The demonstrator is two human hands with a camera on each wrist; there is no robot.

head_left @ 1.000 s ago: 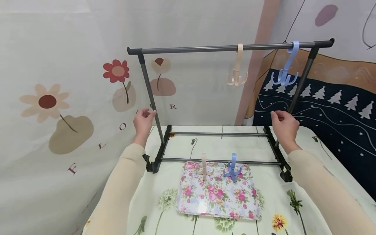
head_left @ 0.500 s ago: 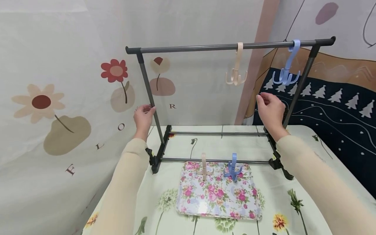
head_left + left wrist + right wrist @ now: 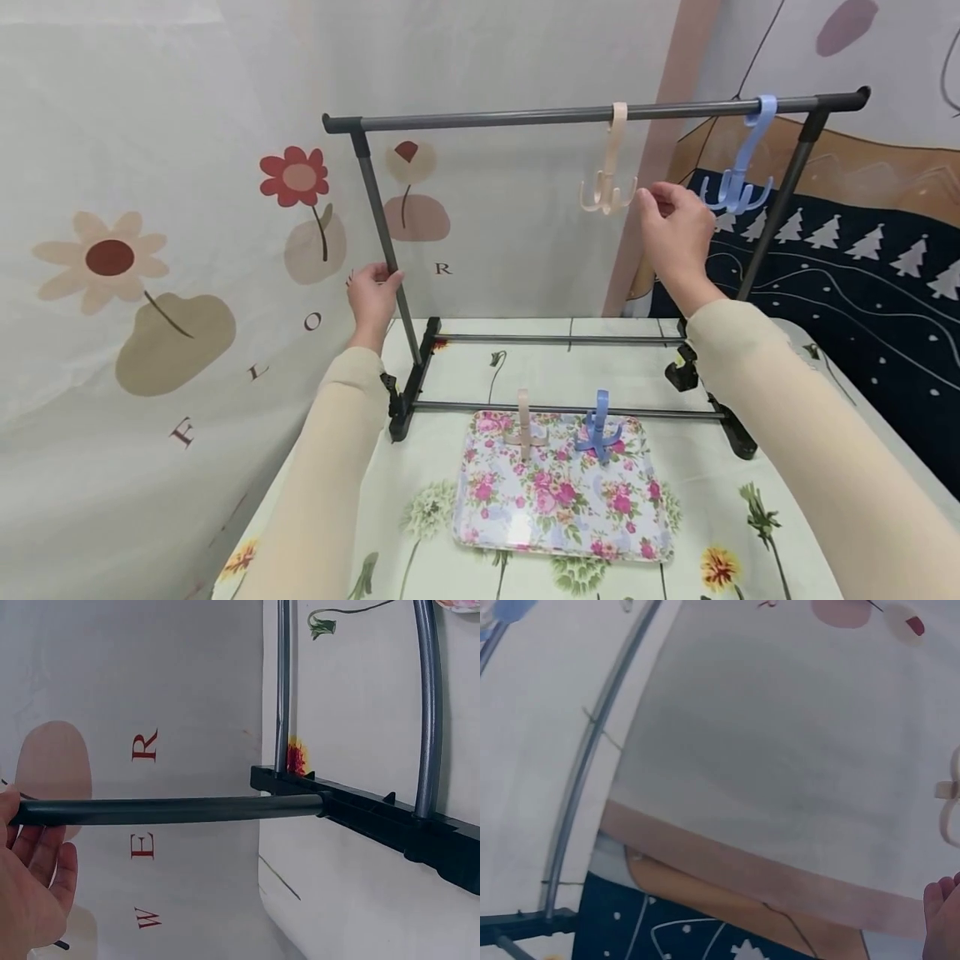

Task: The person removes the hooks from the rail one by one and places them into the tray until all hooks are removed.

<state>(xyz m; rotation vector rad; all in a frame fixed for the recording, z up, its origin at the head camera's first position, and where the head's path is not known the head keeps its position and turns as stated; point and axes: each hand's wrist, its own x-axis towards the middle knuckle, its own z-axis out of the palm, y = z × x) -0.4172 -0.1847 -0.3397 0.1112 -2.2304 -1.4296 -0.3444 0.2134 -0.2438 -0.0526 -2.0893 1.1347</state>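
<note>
Flower-printed backdrop [image 3: 495, 250] behind; beige multi-prong hook [image 3: 612, 157] hangs vertical, just left of nearer right hand [image 3: 678, 237], fingers half-bent, empty; left hand [image 3: 372, 302] grips rack post [image 3: 377, 204].

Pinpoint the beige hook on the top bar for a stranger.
Start at the dark grey tubular rack and look up to its top bar. There a beige multi-pronged plastic hook hangs beside the right hand. Colour separates it from the light-blue plastic hook on that bar; height, from the lower beige hook at the rectangular pink-flowered tray.
</note>
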